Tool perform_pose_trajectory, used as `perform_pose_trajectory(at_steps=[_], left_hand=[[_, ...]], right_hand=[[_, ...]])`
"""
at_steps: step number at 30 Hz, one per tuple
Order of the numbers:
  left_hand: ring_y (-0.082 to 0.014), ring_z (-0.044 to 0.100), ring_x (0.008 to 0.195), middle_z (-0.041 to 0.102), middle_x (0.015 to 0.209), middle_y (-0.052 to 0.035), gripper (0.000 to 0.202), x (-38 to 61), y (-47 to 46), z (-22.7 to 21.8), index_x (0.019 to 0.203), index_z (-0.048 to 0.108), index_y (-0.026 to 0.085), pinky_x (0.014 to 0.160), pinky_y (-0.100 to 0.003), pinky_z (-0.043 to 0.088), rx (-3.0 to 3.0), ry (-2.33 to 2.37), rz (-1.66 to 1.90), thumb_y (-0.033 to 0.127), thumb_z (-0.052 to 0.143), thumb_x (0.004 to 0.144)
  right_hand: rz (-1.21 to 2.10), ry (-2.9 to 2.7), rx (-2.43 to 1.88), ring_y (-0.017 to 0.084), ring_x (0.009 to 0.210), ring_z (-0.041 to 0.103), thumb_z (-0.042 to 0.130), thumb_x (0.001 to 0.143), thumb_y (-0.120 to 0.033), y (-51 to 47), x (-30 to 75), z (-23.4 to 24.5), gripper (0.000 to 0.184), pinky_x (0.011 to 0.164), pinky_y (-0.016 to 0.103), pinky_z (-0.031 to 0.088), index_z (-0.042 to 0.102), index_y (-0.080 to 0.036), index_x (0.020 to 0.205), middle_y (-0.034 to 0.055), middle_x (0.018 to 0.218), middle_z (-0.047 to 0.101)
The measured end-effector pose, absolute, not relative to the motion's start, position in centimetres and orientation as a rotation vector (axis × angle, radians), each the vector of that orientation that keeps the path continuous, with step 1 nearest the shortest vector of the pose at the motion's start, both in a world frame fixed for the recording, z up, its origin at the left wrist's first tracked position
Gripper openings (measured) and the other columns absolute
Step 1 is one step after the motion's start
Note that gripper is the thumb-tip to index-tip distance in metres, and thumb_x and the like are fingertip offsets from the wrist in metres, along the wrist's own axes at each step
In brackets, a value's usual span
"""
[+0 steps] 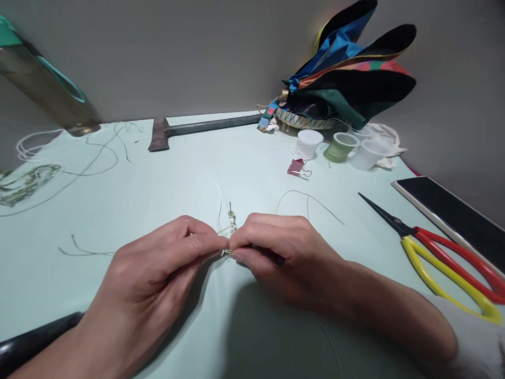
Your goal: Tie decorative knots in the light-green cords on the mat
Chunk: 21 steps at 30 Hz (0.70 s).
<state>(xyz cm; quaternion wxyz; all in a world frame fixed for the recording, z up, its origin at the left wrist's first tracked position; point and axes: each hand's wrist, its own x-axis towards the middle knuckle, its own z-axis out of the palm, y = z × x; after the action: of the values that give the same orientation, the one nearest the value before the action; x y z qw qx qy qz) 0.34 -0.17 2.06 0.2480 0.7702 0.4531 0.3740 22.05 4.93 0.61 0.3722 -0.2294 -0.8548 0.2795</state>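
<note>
Both of my hands meet low in the middle of the view, pinching a small piece of knotted green and white cord (pixel 232 217). My left hand (pixel 158 273) is closed, thumb and forefinger together on the cord; green strands trail out to its left. Closed as well, my right hand (pixel 280 250) grips the cord from the other side, fingertips nearly touching the left ones. The knotted end pokes up beyond the fingertips, with a thin white thread (pixel 219 202) rising beside it. The part between my fingers is mostly hidden.
Scissors (pixel 410 231) with red and yellow handles lie right, beside a phone (pixel 453 210). Behind are thread spools (pixel 341 147), a binder clip (pixel 298 167), a hammer (pixel 160 134) and a colourful fabric item (pixel 335 73). A bottle (pixel 47 79) and cord bundle (pixel 31 184) are left.
</note>
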Motion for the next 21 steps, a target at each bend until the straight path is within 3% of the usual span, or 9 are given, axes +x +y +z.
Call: perform_pose_trajectory(at_steps=[6,10,15,21], left_hand=[[-0.0092,0.070,0.084,0.072,0.097,0.0061,0.039,0.36,-0.20,2.09,0.110,0.078,0.042,0.072,-0.016,0.052,2.103,1.260,1.026,0.009,0.059,0.100],[-0.0093,0.070,0.085,0.072,0.101,0.0053,0.032,0.01,-0.61,1.77,0.110,0.074,0.035,0.073,-0.017,0.050,2.231,1.281,0.994,0.009,0.057,0.102],[-0.0095,0.071,0.090,0.072,0.107,0.0017,0.040,-0.07,-0.72,2.06,0.121,0.068,0.033,0.074,-0.018,0.051,2.408,1.272,0.993,0.002,0.053,0.101],[-0.0125,0.073,0.076,0.077,0.094,0.0013,0.021,0.06,-0.45,1.90,0.115,0.071,0.029,0.073,-0.019,0.056,2.425,1.317,1.037,0.018,0.062,0.100]], right_hand=[[0.708,-2.213,-0.584,0.012,0.070,0.063,0.056,0.100,-0.009,4.82,22.11,0.57,0.019,0.068,0.022,0.049,0.070,-0.017,0.090,0.0015,0.081,0.070],[0.714,-2.222,-0.579,0.012,0.072,0.063,0.054,0.101,-0.009,4.87,22.19,0.68,0.020,0.070,0.023,0.048,0.070,-0.016,0.090,0.0028,0.082,0.070],[0.730,-2.233,-0.582,0.012,0.070,0.059,0.058,0.103,-0.015,4.91,22.31,0.85,0.017,0.069,0.022,0.047,0.066,-0.018,0.087,0.0002,0.080,0.066],[0.738,-2.233,-0.535,0.012,0.077,0.061,0.057,0.108,-0.022,5.11,22.28,0.38,0.022,0.076,0.021,0.047,0.067,-0.017,0.090,0.0005,0.082,0.068]])
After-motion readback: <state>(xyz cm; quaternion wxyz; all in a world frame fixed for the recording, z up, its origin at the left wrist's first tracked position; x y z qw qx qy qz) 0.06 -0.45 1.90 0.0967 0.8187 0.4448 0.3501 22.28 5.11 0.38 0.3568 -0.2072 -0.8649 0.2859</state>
